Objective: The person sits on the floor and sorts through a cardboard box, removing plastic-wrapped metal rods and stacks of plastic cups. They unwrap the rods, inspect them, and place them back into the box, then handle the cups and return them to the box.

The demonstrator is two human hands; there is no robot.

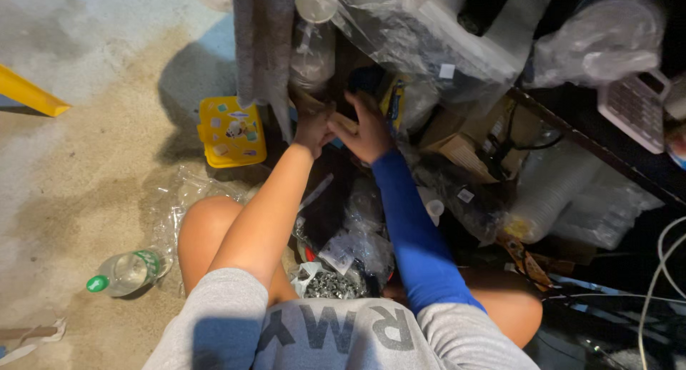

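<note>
bare concrete floor [86, 148] lies left; both hands [343, 127] grip a cardboard piece [336, 116] amid crowded shelf clutter [457, 70].

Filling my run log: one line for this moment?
left hand: grips brown piece | right hand: on it | plastic bottle: on floor

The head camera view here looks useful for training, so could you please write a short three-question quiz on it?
1. True or false: the clear plastic bottle with a green cap lies on its side on the floor.
2. Which arm wears the long blue sleeve? A) left B) right
3. What colour is the flat plastic box beside the grey cloth?

Key: 1 true. 2 B. 3 yellow. Both the left hand and the right hand reach among clear plastic bags.
</note>
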